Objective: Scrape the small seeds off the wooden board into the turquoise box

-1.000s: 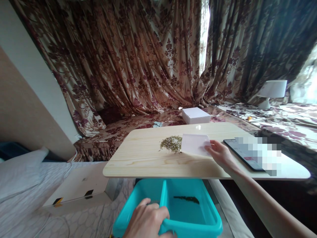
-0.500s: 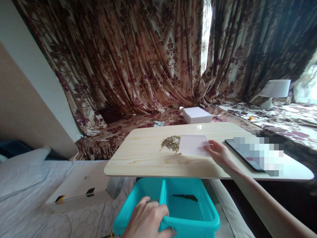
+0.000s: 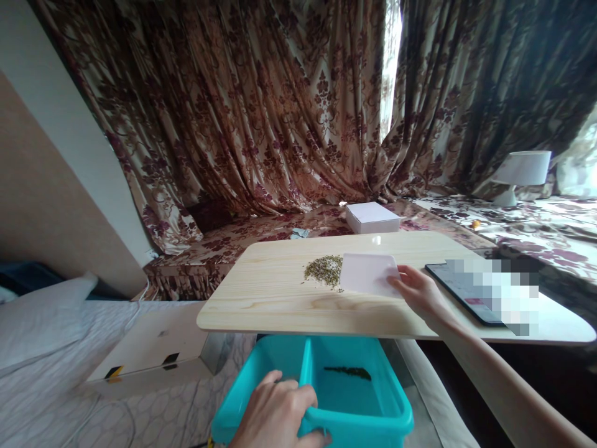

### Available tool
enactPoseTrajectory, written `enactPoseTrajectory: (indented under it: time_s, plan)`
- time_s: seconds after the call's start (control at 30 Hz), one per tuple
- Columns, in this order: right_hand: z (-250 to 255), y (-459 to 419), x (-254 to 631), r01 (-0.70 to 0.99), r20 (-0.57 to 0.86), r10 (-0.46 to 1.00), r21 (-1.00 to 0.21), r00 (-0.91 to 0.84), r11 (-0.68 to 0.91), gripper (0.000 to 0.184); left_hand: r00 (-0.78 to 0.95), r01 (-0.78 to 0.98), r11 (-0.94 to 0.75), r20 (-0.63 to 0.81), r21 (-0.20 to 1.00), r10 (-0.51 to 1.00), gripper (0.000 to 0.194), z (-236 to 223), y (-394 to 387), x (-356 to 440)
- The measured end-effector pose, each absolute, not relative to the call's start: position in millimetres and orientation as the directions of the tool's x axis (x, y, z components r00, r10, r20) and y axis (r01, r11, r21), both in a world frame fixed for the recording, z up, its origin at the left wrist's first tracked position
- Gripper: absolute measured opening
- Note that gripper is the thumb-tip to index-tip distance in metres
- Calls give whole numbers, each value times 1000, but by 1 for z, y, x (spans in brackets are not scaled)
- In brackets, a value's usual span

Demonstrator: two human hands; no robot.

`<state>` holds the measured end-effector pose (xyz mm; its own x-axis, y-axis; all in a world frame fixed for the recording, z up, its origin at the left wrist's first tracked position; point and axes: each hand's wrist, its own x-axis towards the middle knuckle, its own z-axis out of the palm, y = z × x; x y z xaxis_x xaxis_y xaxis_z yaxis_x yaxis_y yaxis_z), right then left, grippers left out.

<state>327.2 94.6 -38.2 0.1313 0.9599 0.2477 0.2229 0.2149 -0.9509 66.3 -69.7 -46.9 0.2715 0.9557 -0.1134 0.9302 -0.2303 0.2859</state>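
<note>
My right hand (image 3: 413,287) pinches the right edge of a thin white scraper (image 3: 368,274), a flat rectangle with rounded corners. It lies low over the wooden tabletop (image 3: 261,306), its left edge against a loose heap of small greenish grains (image 3: 323,270). Whether it touches the wood is hard to tell. Below the table's front edge, my left hand (image 3: 280,410) is closed over the near rim and divider of a turquoise two-part bin (image 3: 392,398). A dark green strip of grains (image 3: 347,373) lies in the bin's right compartment. My fingers partly hide the left one.
On the table's right side lies a tablet (image 3: 459,295), partly blurred. Behind the table is a white box (image 3: 372,216). A long white box (image 3: 153,348) rests on the bed at left. A lamp (image 3: 525,171) stands at the far right.
The scraper and my right hand have shifted slightly to the right, baring a little more of the heap's right edge. My left hand keeps its place on the bin.
</note>
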Motion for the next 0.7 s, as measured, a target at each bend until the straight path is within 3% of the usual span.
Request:
enactPoseTrajectory:
  time_s: [0.4,0.7]
  plan:
    - [-43,97,328,205,216,970,-960,108,191,17,279,926,-224,-149,304,949,24,-46,-66,64]
    - [-47,95,334,247,209,969,-954,132,172,22,281,923,-227,-141,311,949,18,-43,-69,64]
